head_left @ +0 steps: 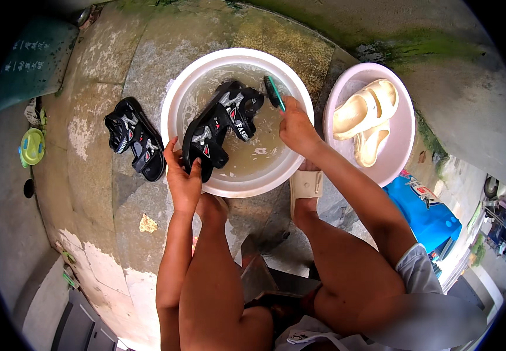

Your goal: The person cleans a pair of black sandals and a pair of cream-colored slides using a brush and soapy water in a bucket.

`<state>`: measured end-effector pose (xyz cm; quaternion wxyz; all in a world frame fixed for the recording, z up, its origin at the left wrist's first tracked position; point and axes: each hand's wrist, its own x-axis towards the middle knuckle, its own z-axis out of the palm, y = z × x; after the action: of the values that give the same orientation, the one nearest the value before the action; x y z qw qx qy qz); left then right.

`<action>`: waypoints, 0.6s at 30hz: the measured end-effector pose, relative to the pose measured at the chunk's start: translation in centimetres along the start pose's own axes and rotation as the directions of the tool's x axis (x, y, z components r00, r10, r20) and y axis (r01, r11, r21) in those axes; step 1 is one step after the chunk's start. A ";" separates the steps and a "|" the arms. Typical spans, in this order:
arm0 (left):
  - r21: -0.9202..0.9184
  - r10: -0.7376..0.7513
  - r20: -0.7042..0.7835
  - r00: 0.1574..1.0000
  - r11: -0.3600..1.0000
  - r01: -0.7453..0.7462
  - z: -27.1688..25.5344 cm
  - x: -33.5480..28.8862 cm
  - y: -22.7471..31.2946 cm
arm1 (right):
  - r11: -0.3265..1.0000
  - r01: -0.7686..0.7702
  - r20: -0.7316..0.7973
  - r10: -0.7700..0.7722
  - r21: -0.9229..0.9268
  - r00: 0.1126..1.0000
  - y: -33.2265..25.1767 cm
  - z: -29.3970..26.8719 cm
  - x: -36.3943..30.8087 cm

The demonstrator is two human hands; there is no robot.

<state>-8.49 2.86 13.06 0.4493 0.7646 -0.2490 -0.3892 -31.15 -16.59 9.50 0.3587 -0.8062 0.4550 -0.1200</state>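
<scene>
The left hand [182, 178] grips the heel end of a black sandal [220, 126] that lies tilted in a white basin [174, 99] of murky water. The right hand [297, 130] is closed around a green-handled brush [274, 92], held over the water beside the sandal's toe. A second black sandal [134, 138] lies on the concrete floor [89, 175] left of the basin. A pink basin [402, 131] to the right holds cream slides [365, 108].

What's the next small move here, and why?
Probably bring the green brush down onto the black sandal: the right hand holds it just off the strap end, while the left hand grips the sandal's heel over the white basin of murky water.
</scene>
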 end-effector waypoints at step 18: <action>-0.095 -0.142 0.025 0.990 0.985 0.144 1.8 1.6 -4.8 | 0.961 0.015 -0.021 -0.021 -0.276 1.000 -1.7 -2.4 1.9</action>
<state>-8.92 3.03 7.70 0.4542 0.7544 -0.1787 -0.4390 -30.25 -18.77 12.13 0.2365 -0.8508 0.4642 -0.0685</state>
